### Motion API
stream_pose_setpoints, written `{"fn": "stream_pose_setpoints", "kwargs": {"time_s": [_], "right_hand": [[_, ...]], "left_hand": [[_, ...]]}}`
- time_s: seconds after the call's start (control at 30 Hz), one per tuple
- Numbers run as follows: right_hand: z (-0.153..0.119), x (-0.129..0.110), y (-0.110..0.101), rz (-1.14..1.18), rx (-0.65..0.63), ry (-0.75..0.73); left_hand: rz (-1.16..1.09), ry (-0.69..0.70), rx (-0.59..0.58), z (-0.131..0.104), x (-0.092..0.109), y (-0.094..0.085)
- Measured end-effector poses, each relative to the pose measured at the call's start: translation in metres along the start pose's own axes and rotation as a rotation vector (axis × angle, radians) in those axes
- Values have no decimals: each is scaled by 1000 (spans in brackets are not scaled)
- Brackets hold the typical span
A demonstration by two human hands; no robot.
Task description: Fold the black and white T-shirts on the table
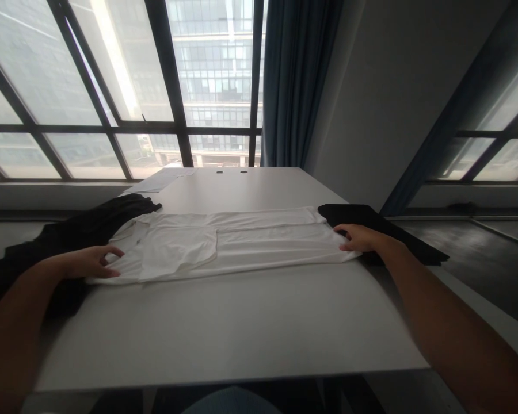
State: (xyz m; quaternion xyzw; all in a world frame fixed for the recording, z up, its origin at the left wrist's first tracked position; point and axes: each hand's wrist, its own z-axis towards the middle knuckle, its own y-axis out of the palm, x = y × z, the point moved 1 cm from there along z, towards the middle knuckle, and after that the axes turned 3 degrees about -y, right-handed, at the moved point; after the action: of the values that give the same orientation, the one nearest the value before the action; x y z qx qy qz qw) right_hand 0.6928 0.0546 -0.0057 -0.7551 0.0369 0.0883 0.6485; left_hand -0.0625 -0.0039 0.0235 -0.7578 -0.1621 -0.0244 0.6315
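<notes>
White garment point(263, 241) lies flat on the white bench point(233, 328), folded into a long strip that spans the gap between the person's two hands.

Left hand point(88, 261): at the strip's left end, fingertips and thumb touching the cloth near its corner. A space shows between thumb and forefinger; cannot tell whether the cloth is gripped there. Just to the right of this hand, a squarish folded-over layer point(179, 247) sits on top of the strip, its edge loose and slightly wavy.

Right hand point(360, 237): at the strip's opposite end, thumb and forefinger apart on the end edge. Whether any fabric is pinched under the fingers cannot be told. Shallow creases run along the cloth from this hand towards the left one.

Bunched dark cloth point(64, 230) lies beyond the left hand and to its outer side, partly behind the left forearm. A flat black item point(349, 213) lies just beyond the right hand and extends to its outer side, the right forearm crossing in front of it. Pale sheets point(159, 181) lie well beyond the left hand, near the far end of the bench.
</notes>
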Motion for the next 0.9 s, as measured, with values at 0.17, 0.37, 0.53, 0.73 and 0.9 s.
{"fn": "stream_pose_setpoints", "kwargs": {"time_s": [0.17, 0.37, 0.53, 0.73, 0.9], "right_hand": [[-8, -52, -3, -205, 309, -85], [-6, -165, 50, 4, 326, -595], [-10, -161, 71, -13, 58, -576], [1, -108, 60, -50, 39, -380], [13, -85, 62, -97, 124, -227]], "left_hand": [[42, 133, 85, 3, 39, 14], [73, 743, 205, -10, 130, 78], [239, 782, 49, -16, 131, 106], [260, 759, -3, -18, 128, 101], [261, 777, -89, -13, 120, 91]]}}
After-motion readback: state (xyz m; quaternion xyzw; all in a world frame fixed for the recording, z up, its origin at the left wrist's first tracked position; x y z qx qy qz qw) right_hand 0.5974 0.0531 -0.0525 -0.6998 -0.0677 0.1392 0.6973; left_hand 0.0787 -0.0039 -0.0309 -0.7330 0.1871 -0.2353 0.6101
